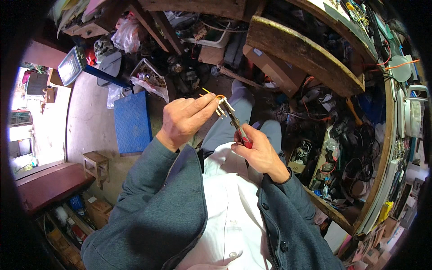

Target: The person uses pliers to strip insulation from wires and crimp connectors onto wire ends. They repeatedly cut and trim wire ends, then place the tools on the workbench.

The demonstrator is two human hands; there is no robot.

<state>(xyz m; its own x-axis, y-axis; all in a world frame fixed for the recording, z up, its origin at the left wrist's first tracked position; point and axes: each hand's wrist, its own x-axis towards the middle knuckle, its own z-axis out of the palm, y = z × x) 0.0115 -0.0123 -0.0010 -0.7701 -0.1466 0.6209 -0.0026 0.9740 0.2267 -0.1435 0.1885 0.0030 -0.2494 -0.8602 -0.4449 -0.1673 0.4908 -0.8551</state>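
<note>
My left hand [185, 118] is closed in a pinch on a small bundle of thin wires [220, 97], yellow, orange and white, with short pale ends sticking out below the fingertips. From the other side my right hand [260, 150] is wrapped round a pair of pliers [236, 122] with red on the handles and dark jaws. The jaws point up and away from me and meet the wire bundle just right of my left fingertips. Whether they are clamped on a wire is too small to tell. Both hands are held in the air over my lap.
A blue platform scale [132, 122] stands on the floor at left, near a small wooden stool [95, 166]. Ahead is a thick wooden plank [306, 54] above a cardboard box [274, 72]. Tangled cables and parts [346, 148] fill the right side below a cluttered workbench [380, 198].
</note>
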